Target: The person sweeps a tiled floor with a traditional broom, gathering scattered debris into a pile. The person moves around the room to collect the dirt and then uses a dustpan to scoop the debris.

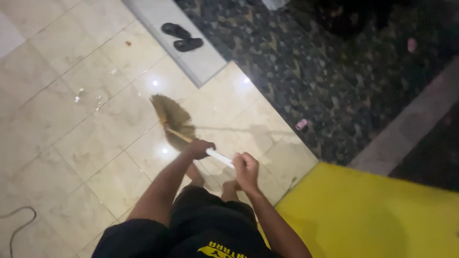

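Both hands are gripping your broom (184,131) handle: right hand (246,169) closing its grip round the white end for steering, left hand (200,148) clamping nearer the bristles for push. Bristles are brushing the tiled floor (71,119), sandals (181,37) lying well beyond the broom.
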